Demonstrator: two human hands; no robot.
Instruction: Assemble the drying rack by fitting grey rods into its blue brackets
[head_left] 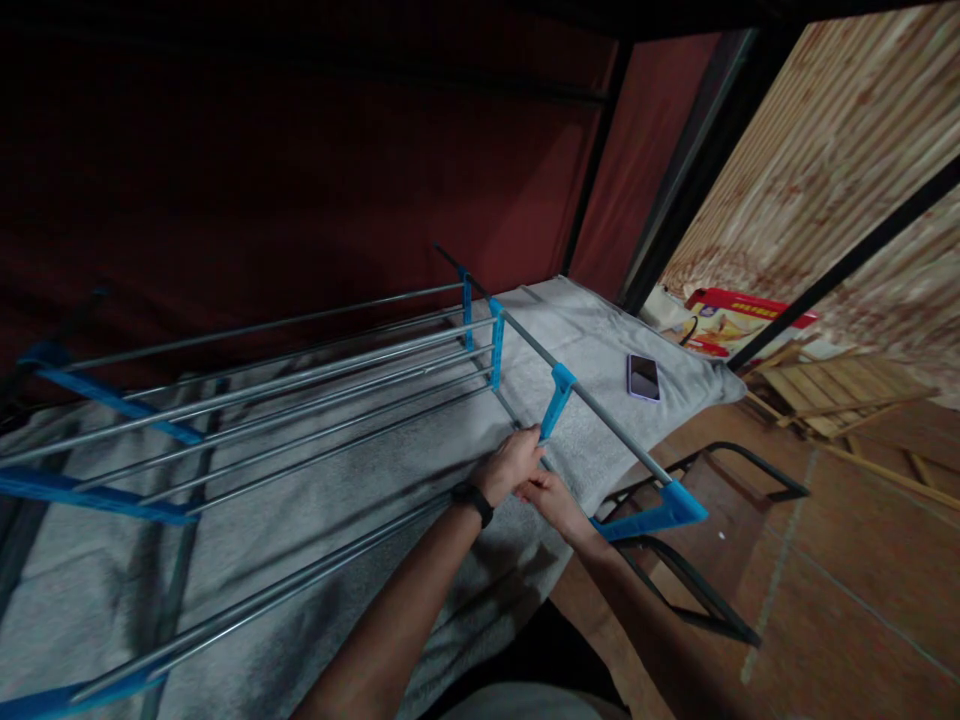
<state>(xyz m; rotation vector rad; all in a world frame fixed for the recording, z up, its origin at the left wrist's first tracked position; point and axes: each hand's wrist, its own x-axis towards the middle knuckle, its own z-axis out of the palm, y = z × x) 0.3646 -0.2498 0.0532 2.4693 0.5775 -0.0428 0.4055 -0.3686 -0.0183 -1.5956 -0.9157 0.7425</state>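
A clothes drying rack of grey metal rods and blue plastic brackets lies across grey cloth. My left hand, with a dark band on the wrist, is closed at the lower end of a blue bracket, where it meets a lower tube. Just below and to the right, my right hand has its fingers curled at the same joint, touching the left hand. The fingertips of both hands are partly hidden. Another blue bracket sits at the tube's near end, by my right forearm.
A phone lies on the cloth, right of the rack. Beyond the cloth's edge, a dark-framed chair stands on the tiled floor. Farther right are folded wooden slats and a red-and-yellow box. A black post rises behind.
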